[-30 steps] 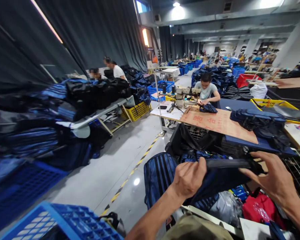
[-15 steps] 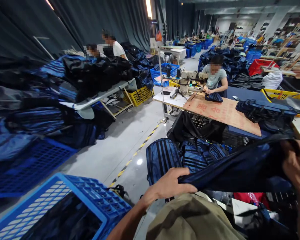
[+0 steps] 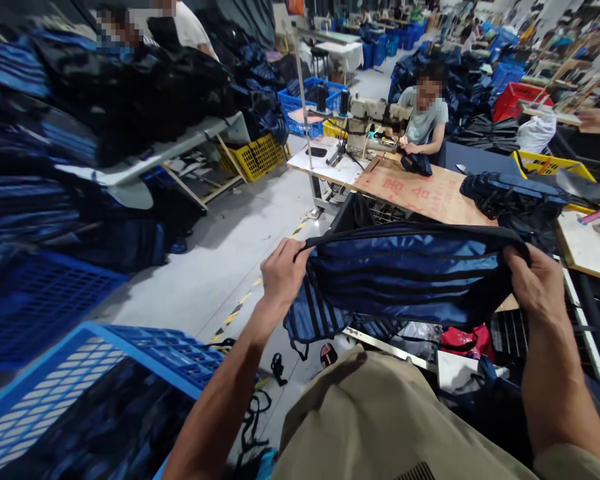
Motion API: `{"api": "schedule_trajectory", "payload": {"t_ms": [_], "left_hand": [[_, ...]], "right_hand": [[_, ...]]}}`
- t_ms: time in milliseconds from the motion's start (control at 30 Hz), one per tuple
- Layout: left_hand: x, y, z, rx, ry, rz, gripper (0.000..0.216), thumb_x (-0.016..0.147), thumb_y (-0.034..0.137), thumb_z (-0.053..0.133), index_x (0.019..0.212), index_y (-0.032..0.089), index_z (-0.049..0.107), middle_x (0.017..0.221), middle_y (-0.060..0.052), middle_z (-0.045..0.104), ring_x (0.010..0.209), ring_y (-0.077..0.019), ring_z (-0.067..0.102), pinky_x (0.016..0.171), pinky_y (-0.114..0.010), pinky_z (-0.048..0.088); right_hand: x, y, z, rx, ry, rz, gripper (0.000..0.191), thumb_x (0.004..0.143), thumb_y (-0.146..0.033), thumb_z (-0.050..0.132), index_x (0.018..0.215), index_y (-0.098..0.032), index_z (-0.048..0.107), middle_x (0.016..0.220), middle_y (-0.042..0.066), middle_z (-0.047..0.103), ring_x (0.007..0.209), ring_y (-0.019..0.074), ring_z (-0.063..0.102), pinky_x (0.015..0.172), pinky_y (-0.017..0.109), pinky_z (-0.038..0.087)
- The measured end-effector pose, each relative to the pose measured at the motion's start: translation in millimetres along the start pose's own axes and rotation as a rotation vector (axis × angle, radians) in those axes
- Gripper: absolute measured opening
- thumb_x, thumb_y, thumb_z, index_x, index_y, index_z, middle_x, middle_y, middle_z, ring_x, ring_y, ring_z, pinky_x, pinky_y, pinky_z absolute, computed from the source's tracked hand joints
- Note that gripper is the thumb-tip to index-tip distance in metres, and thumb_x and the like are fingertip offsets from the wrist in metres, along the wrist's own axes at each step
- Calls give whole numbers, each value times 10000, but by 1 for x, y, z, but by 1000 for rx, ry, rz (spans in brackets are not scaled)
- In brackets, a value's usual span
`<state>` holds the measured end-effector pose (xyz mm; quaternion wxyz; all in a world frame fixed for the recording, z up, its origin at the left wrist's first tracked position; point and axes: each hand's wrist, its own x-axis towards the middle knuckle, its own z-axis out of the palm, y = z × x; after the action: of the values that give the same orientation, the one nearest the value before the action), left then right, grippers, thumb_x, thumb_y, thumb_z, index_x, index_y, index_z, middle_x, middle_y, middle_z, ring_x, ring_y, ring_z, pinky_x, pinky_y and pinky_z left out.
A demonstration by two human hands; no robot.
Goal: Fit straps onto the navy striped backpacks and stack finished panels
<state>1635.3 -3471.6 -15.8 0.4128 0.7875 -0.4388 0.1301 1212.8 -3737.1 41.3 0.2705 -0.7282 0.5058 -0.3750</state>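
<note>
A dark blue bag piece with black stripes and black edging (image 3: pixel 405 273) is stretched lengthwise between my two hands, in front of my body. My left hand (image 3: pixel 285 270) is closed on its left end near the top edge. At the opposite end, my right hand (image 3: pixel 537 280) grips the corner, thumb towards me. Partly hidden behind the piece lies another blue bag with black stripes (image 3: pixel 314 310). Whether the held piece is a whole bag or one panel, I cannot tell.
A blue plastic crate (image 3: pixel 100 333) with dark fabric stands at lower left. Ahead, a co-worker (image 3: pixel 427 110) sits at a sewing machine (image 3: pixel 375 110) beside a wooden board (image 3: pixel 420 190). Bags heap on the left table (image 3: pixel 180 157). Loose black straps (image 3: pixel 253 417) lie on the floor.
Both hands have moved, the left one up and leftwards and the right one leftwards. The bag piece has gone from slanted and bunched to nearly level and spread. My view has tilted down.
</note>
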Motion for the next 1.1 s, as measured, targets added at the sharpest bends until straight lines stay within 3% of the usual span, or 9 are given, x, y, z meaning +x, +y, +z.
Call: {"api": "schedule_trajectory", "payload": {"t_ms": [167,367,433,500,633,733,900,1000,1100], "left_hand": [[6,28,-26,100,329,337,67,1001,224,714,956,232,763,773,19,681,688,-130,641,626,-274,398],[9,98,-34,-92,151,795,202,1034,184,701,1184,300,773,831,45,717,704,-107,677,644,-240,454],[13,106,-36,-177,51,680,89,1015,298,766,1100,274,777,817,45,724,703,-108,670,656,-233,466],[17,98,-43,-305,-150,400,253,983,474,797,943,228,751,767,33,704,681,-119,640,671,-243,491],[10,53,-61,-699,-756,-110,552,883,750,768,829,215,644,727,-9,675,642,-162,610,595,-290,506],[-10,29,-68,-951,-911,-284,676,731,847,844,871,224,621,741,-27,679,630,-183,623,555,-307,518],[-20,30,-78,-993,-690,-227,519,808,654,897,865,211,632,706,3,666,598,-157,618,545,-268,489],[9,29,-86,-529,-318,-99,296,882,418,886,853,206,682,733,15,659,667,-145,600,621,-264,474],[53,16,-90,-127,71,30,250,918,362,860,830,204,687,794,6,655,777,-159,604,751,-285,495]], "right_hand": [[-17,-9,-18,-52,-228,-219,433,853,-519,875,1143,-200,833,1065,81,816,957,243,734,856,341,554],[-66,-62,50,-119,-401,-603,334,1087,-498,682,1240,-241,830,1071,81,863,889,226,807,845,325,607],[-72,-67,71,-112,-339,-594,383,1113,-536,612,1174,-230,833,966,72,851,783,204,782,746,300,580],[-71,-63,77,-97,-242,-516,429,1112,-574,584,1064,-217,818,837,43,796,670,171,701,652,280,518],[-59,-53,57,-12,-38,-288,499,1076,-631,616,810,-212,661,645,-40,513,577,127,449,558,272,368],[-52,-54,48,38,-3,-209,562,1043,-663,653,717,-225,518,646,-53,376,598,119,352,541,276,295],[-48,-64,66,92,-71,-167,605,1032,-706,648,710,-225,472,666,-50,351,631,118,331,557,281,262],[-52,-73,87,116,-176,-166,600,1035,-712,644,727,-217,499,671,-50,368,645,118,344,566,274,265],[-59,-92,111,203,-249,-194,568,1053,-687,636,763,-217,503,690,-50,385,657,116,347,575,266,277]]}}
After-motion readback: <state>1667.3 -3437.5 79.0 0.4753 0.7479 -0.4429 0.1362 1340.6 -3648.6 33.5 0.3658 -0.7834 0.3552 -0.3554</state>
